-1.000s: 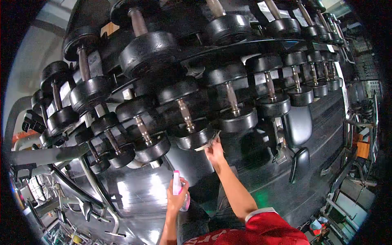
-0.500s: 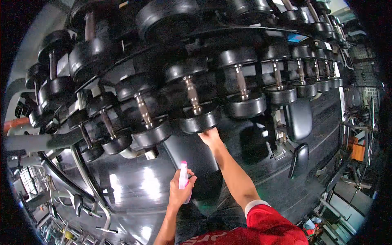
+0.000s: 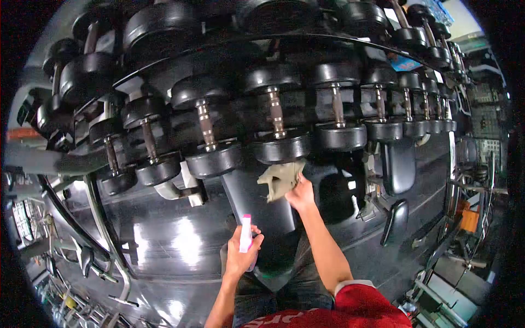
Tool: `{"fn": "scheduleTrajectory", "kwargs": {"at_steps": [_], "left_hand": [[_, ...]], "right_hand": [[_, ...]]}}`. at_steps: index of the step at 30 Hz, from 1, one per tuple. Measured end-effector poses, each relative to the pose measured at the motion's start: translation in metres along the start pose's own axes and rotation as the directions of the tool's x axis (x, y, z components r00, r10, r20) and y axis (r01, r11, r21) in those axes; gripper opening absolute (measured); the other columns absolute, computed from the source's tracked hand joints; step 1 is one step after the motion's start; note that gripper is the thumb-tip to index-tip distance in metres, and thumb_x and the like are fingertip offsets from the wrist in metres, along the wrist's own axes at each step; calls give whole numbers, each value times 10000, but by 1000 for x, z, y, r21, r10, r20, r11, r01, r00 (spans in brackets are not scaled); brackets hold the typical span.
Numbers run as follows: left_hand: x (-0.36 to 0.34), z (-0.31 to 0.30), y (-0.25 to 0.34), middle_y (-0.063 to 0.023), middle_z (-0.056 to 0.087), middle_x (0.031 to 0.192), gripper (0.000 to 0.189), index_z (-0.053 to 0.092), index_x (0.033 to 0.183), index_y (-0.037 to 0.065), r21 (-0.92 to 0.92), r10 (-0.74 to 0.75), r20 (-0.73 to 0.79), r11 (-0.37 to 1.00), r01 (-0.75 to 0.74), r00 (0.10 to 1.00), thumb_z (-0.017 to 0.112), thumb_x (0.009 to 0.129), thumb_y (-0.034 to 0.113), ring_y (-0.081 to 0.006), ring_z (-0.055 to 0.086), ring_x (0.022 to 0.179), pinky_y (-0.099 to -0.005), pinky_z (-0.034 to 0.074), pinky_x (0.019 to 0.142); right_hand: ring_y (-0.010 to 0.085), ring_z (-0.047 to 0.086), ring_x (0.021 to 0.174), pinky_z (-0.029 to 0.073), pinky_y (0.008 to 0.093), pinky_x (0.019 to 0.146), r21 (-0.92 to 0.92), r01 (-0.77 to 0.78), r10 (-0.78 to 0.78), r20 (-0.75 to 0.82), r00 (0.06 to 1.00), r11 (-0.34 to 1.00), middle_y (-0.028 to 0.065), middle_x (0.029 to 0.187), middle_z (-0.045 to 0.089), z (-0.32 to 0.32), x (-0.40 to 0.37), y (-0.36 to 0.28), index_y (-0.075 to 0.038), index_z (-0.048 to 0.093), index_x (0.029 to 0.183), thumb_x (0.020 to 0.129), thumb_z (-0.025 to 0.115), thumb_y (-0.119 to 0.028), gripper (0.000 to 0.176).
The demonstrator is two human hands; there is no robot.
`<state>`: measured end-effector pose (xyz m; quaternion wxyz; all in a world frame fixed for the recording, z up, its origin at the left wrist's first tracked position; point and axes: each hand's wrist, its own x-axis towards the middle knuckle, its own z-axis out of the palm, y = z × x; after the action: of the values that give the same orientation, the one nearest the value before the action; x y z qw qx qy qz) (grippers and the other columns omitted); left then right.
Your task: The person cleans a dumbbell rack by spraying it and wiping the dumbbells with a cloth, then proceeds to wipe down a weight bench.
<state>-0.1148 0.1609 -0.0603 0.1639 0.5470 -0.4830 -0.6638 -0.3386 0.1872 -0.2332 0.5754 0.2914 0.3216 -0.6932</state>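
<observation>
My left hand (image 3: 236,257) is wrapped round a spray bottle (image 3: 246,234) with a white and pink top, held upright low in the view. A crumpled beige cloth (image 3: 278,185) hangs from my right hand (image 3: 302,195), whose fingers are closed on its right edge. The cloth is right at the lower head of a black dumbbell (image 3: 282,146) in the rack's lower row. This dumbbell lies with its metal handle pointing towards me. Below the cloth, a black bench pad (image 3: 249,191) stretches towards my legs.
Another row of dumbbells (image 3: 164,27) rests on the upper tier, behind a dark rack edge (image 3: 219,46). More dumbbells (image 3: 210,159) line the lower tier on both sides. Bench pads (image 3: 398,169) stand at the right, and machine frames (image 3: 106,235) at the left.
My right hand has drawn back from beneath the dumbbell and moved right, bringing the cloth into sight. The left hand still grips the bottle. The view has shifted, moving the rack slightly.
</observation>
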Motion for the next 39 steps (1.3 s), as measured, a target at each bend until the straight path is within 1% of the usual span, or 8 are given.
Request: {"fn": "scheduleTrajectory", "kwargs": {"at_steps": [15,17,22,27,29,33,37,39], "left_hand": [[-35,-8,-16,-41,629,804,193,556,974,41,55,-91,-48,994,94,995,658,823,102,-93,595,604,-256,484,555],[-37,-5,-7,-40,629,813,204,555,987,41,145,-65,-13,987,66,998,664,828,108,-92,589,594,-257,484,554],[-41,-1,-2,-29,629,829,222,556,999,40,94,-40,-10,995,41,999,679,832,119,-91,586,603,-253,482,556],[-46,1,-7,-29,631,859,253,554,1020,29,-16,-55,-29,998,55,998,689,830,127,-89,588,623,-251,485,558],[-49,4,-9,-30,630,859,258,553,1028,25,-16,-22,-44,1000,21,999,687,833,130,-90,588,623,-249,485,550],[-51,5,-8,-29,628,855,237,553,1013,30,-11,-44,-63,999,43,997,681,832,113,-89,587,619,-246,483,542],[-54,6,-10,-28,624,846,196,548,987,31,-41,-98,-98,995,94,990,657,828,69,-86,588,618,-243,483,543],[-56,5,-13,-29,622,840,182,548,976,31,-117,-106,-112,989,93,988,648,826,55,-85,588,616,-243,482,541]], "right_hand": [[243,615,905,550,314,741,254,-79,66,62,996,964,113,997,618,46,21,24,-17,566,1012,988,376,-213,274],[231,593,973,477,365,939,204,-205,75,509,858,957,126,1024,606,41,-4,1,-9,538,1016,994,353,-154,236],[239,577,1063,495,380,892,138,196,-217,165,962,971,78,1131,610,64,-61,-32,-92,551,1149,964,421,-196,249],[251,424,1262,360,388,1042,-479,709,-731,182,658,519,105,1412,391,83,-53,-31,-91,314,1429,985,435,-193,472],[251,456,1245,367,328,1010,-868,484,-790,372,487,-111,197,1378,452,85,-28,-9,-30,414,1369,986,408,-141,399],[281,490,1227,362,339,998,-824,534,-846,413,338,-190,221,1333,494,96,-30,40,3,440,1341,966,426,-73,383],[271,565,1123,419,321,935,-795,557,-647,559,519,-239,195,1269,549,79,-43,97,-20,434,1355,969,434,-82,392],[220,594,1051,449,311,890,-832,515,-377,418,827,207,124,1186,595,50,-14,137,-54,406,1378,977,431,-113,406]]}}
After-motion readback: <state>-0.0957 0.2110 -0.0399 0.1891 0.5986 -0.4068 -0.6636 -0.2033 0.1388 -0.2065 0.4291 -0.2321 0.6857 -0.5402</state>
